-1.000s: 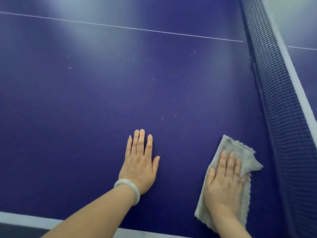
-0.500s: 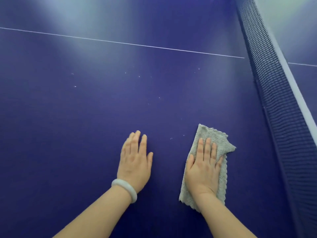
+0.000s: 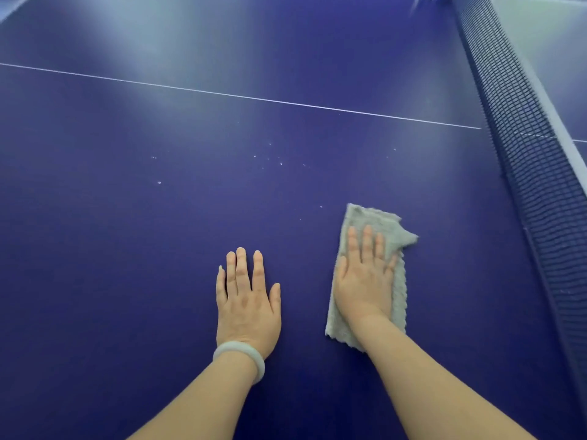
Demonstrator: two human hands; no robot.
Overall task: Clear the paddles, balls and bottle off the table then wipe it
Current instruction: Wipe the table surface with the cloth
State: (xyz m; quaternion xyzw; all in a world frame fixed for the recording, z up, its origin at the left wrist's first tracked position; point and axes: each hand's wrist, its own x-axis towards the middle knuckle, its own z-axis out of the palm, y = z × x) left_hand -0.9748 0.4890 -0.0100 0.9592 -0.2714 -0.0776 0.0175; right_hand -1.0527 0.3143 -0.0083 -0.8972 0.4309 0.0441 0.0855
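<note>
A dark blue ping-pong table [image 3: 127, 249] fills the view. No paddles, balls or bottle are in sight on it. My right hand [image 3: 365, 281] lies flat on a folded grey cloth [image 3: 371, 217] and presses it onto the table, a little left of the net. My left hand [image 3: 247, 303], with a pale bangle on the wrist, rests palm down on the bare table beside it, fingers spread and holding nothing. Small white specks [image 3: 281, 163] dot the surface beyond both hands.
The dark net [image 3: 533, 173] with its white top band runs along the right side, from the top edge down to the lower right. A thin white centre line [image 3: 241, 96] crosses the table further out.
My right hand slid the cloth left, away from the net and toward my left hand, then slightly forward. The view shifted further over the table, so the near white edge is out of sight.
</note>
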